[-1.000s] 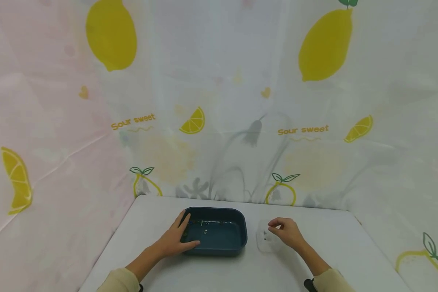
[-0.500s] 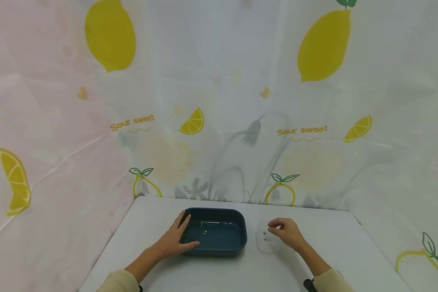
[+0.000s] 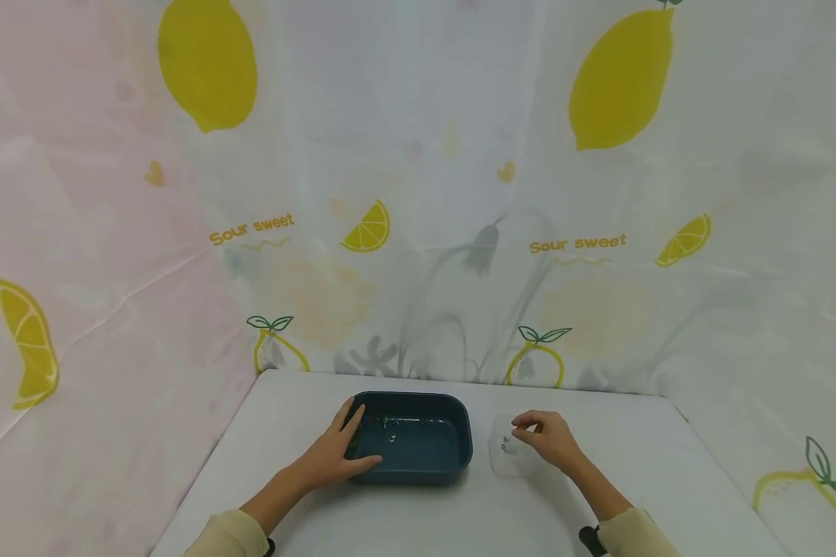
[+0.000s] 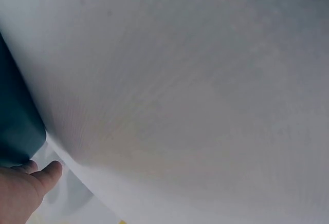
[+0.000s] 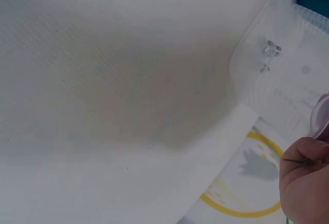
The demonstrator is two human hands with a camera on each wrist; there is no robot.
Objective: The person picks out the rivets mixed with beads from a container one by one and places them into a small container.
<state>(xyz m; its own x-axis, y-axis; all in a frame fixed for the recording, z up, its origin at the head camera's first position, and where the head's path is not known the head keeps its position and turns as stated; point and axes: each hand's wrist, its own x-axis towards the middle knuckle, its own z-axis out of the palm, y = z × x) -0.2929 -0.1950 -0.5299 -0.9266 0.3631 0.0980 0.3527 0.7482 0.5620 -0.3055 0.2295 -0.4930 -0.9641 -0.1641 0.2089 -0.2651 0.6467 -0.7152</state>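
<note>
My left hand (image 3: pixel 330 456) spans the left end of a dark blue rectangular tray (image 3: pixel 425 478), thumb over the near rim and fingers spread along the far left side. Several small shiny pieces (image 3: pixel 392 439) lie inside the tray. Over a clear shallow plastic box (image 3: pixel 498 466), my right hand (image 3: pixel 553 442) has its fingers bent and brings thumb and index fingertips close together. I cannot tell whether anything is pinched there. Small silvery bits (image 5: pixel 271 49) lie in the clear box. In the left wrist view, only part of the hand and the tray's outer wall (image 4: pixel 18 111) show.
Both vessels stand side by side on a white-covered table (image 3: pixel 418 518), with a narrow gap between them. A lemon-printed curtain (image 3: pixel 418 193) rises behind the table and along both sides.
The small bits in the clear box lie closer together than half a second ago. Both hands and the tray keep nearly the same places; the head view has shifted slightly.
</note>
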